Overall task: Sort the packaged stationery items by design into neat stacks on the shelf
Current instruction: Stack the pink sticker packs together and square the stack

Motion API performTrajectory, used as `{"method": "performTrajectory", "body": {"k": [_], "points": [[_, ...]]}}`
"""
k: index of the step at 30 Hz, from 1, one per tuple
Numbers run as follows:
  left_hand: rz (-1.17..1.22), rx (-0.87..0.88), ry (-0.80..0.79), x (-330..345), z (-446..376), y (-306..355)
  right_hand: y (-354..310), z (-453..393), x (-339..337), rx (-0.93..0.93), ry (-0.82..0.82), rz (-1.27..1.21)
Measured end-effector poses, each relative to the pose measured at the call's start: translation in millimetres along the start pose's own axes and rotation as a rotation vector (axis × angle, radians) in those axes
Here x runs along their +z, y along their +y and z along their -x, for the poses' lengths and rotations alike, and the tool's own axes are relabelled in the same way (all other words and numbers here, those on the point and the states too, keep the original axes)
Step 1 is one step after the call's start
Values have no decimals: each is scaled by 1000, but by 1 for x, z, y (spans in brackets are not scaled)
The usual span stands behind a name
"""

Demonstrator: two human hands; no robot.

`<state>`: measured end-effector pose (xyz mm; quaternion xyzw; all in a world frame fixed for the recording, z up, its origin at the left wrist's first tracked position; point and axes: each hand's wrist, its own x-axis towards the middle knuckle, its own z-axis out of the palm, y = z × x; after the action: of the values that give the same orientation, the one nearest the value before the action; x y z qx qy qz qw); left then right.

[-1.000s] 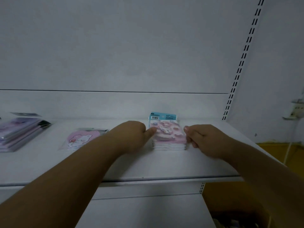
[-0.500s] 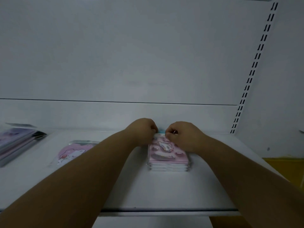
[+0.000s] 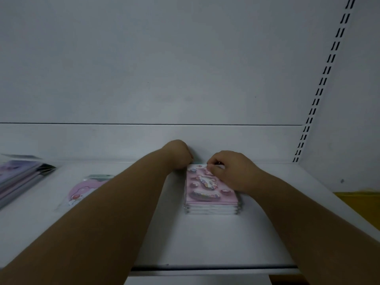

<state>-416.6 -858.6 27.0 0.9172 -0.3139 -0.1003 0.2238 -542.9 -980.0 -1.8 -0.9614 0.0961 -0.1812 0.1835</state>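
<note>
A stack of pink unicorn-design packets (image 3: 207, 192) lies on the white shelf (image 3: 205, 239), near the back wall. My left hand (image 3: 177, 154) is curled at the stack's far left corner, its fingertips hidden behind the wrist. My right hand (image 3: 230, 170) rests on the top packet's far right part, fingers pinched at its back edge. A pink bear-design packet (image 3: 82, 189) lies flat to the left, partly hidden by my left forearm. A purple stack (image 3: 18, 177) sits at the far left edge.
The shelf's back panel (image 3: 185, 79) rises right behind the stacks. A slotted upright (image 3: 324, 79) runs up the right corner. Yellow floor or carton (image 3: 359, 204) shows beyond the shelf's right end. The shelf's front lip (image 3: 205, 269) is close to me.
Both hands moved from the sides of the unicorn stack to its back edge, covering the blue header card. The camera came closer and tilted up.
</note>
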Motion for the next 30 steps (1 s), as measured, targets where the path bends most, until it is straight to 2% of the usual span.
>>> {"method": "performTrajectory", "body": {"k": [7,10,13,15,18,21,26,30], "points": [[-24,-41,86,4,-5,-11,3,0,3,55,26,-82],[25,-86,156,-1,1,-14,4,1,-1,101,101,-126],[-57,-107,59,-5,20,-17,4,5,-15,203,157,-22],[-81,-102,-87,-6,36,-20,4,11,-22,278,51,148],[-74,-61,-224,-2,55,-23,4,25,-22,399,-169,80],[-111,16,-179,5,63,-20,2,33,-17,449,-239,-28],[-124,41,-118,12,64,-17,-7,36,-17,406,-238,15],[-25,11,-141,15,64,-20,-10,38,-21,393,-266,-4]]}}
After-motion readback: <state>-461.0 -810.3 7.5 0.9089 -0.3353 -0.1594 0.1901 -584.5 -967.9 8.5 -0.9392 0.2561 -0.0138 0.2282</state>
